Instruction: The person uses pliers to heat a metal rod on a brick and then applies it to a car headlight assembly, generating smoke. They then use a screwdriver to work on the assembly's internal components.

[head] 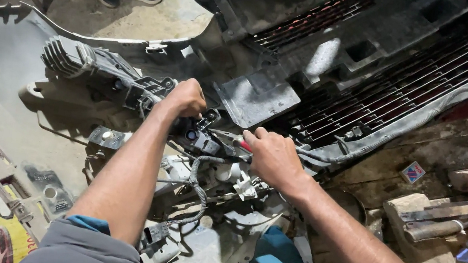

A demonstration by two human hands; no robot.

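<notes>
Bracket [200, 139] on the bumper's [8, 59] back | our left hand [187, 98] fisted tight on it | right hand [272, 158] curled around a red-handled tool [242, 145] | a slip could nick the ribbed cable [199, 190].

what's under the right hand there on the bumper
A red-handled tool pokes out from under the right hand, above white clips and a ribbed grey cable. The tool's tip and whatever it touches are covered by the fingers.
</notes>
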